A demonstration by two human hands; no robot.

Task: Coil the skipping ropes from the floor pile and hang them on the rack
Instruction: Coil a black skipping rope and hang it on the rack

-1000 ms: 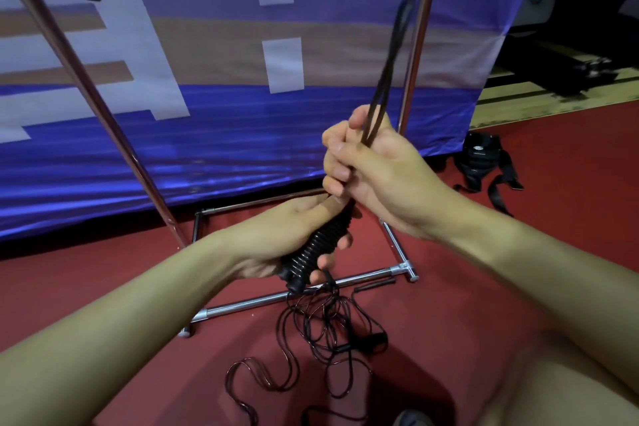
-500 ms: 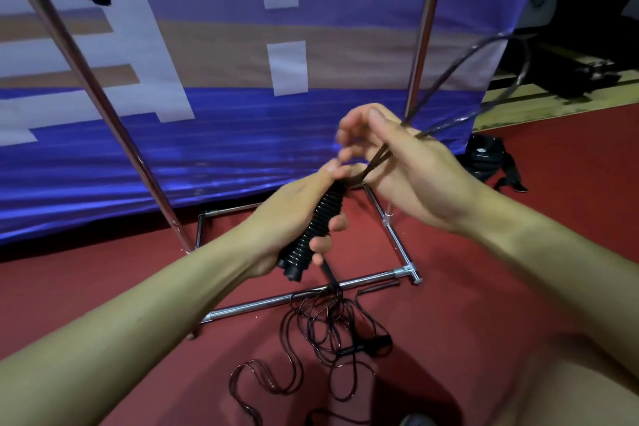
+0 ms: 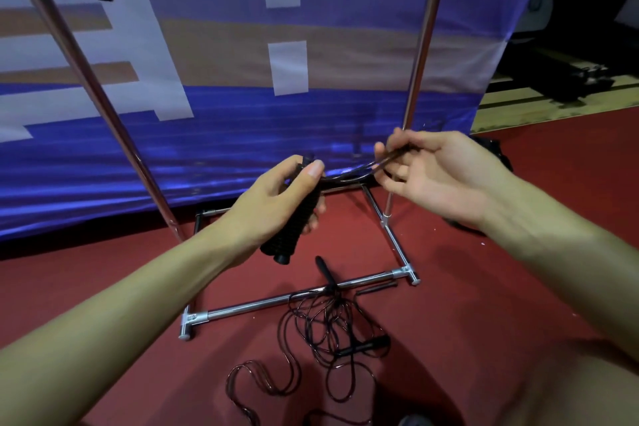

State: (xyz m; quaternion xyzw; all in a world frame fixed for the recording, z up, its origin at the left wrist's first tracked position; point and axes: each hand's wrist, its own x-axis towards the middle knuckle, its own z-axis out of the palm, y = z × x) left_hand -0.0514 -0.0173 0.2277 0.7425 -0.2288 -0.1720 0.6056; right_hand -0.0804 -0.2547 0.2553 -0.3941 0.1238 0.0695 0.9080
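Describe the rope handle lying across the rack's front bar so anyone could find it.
Find the chrome rack's front floor bar. A slim black handle lies across it, above the tangled ropes. Unlike the thick ribbed handle in the left hand, it is smooth and thin.

Red carpet floor (image 3: 484, 287), with a tangled rope pile (image 3: 325, 332) below the fingers, draped over the rack's chrome base bar (image 3: 276, 301).
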